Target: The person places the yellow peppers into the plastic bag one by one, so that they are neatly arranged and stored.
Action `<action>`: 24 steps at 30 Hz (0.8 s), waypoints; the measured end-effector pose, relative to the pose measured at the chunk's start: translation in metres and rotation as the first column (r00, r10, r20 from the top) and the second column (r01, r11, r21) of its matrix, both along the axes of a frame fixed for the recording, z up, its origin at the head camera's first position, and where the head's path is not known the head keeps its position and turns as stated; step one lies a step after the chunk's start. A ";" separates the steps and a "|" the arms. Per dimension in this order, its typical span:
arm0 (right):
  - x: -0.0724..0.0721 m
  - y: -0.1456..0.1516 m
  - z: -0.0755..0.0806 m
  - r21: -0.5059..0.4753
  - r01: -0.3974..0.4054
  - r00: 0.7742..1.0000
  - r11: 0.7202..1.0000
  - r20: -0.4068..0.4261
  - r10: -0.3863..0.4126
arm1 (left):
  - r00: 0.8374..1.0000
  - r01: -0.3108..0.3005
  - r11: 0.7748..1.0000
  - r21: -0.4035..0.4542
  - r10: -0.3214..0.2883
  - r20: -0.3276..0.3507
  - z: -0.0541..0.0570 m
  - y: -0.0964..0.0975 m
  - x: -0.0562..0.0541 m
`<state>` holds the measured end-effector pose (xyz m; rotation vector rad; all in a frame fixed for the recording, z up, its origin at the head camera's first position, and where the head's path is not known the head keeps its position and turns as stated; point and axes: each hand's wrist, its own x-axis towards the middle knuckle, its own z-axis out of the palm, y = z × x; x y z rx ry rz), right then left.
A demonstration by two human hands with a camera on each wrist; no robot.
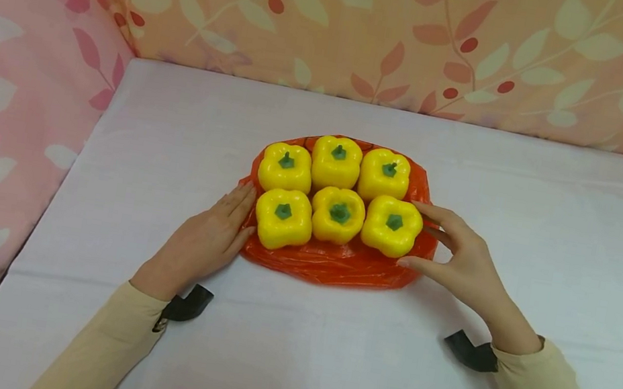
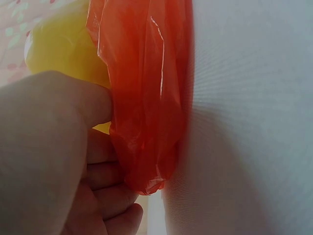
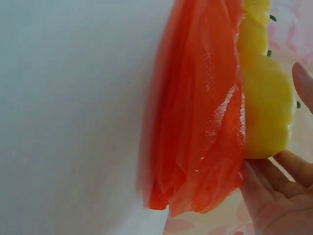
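Note:
Several yellow bell peppers (image 1: 339,215) with green stems sit upright in two rows on a crumpled red plastic bag (image 1: 330,272). My left hand (image 1: 200,238) rests along the bag's left side, fingers fairly straight and thumb toward the front left pepper (image 1: 281,234). Seen from the left wrist, its thumb lies at the edge of the red bag (image 2: 146,93). On the other side, my right hand (image 1: 466,263) is spread around the front right pepper (image 1: 381,236). In the right wrist view, its fingers (image 3: 293,164) reach the side of that pepper (image 3: 266,112), while the thumb stands apart from it.
A white cloth (image 1: 285,360) covers the table beneath the bag. Patterned curtain panels (image 1: 338,28) stand along the back and both sides. Dark curved pieces (image 1: 190,303) stick out from both cuffs, above the table.

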<state>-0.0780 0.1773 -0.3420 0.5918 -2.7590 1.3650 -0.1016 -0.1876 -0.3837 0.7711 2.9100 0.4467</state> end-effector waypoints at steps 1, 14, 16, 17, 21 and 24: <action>-0.001 -0.001 0.000 0.007 -0.003 1.000 1.000 -0.008 0.003 | 1.000 0.000 1.000 -0.002 0.000 0.000 0.000 0.000 0.000; -0.010 0.003 0.003 0.040 0.002 0.997 0.999 0.072 -0.005 | 1.000 0.001 1.000 0.004 -0.001 -0.007 0.000 0.000 0.000; -0.011 0.004 0.004 0.041 0.002 0.997 0.999 0.079 -0.006 | 1.000 0.002 1.000 0.002 -0.002 -0.005 0.001 0.000 0.000; -0.012 0.004 0.004 0.040 0.002 0.997 0.999 0.080 -0.005 | 1.000 0.001 1.000 0.000 -0.001 -0.004 0.001 0.000 0.000; -0.013 0.005 0.004 0.031 -0.009 0.997 0.999 0.071 0.007 | 1.000 0.000 1.000 -0.003 0.000 0.005 0.002 0.000 0.000; -0.012 0.005 0.004 0.028 -0.015 0.997 0.999 0.069 0.013 | 1.000 -0.002 1.000 -0.003 0.002 0.008 0.001 0.000 0.000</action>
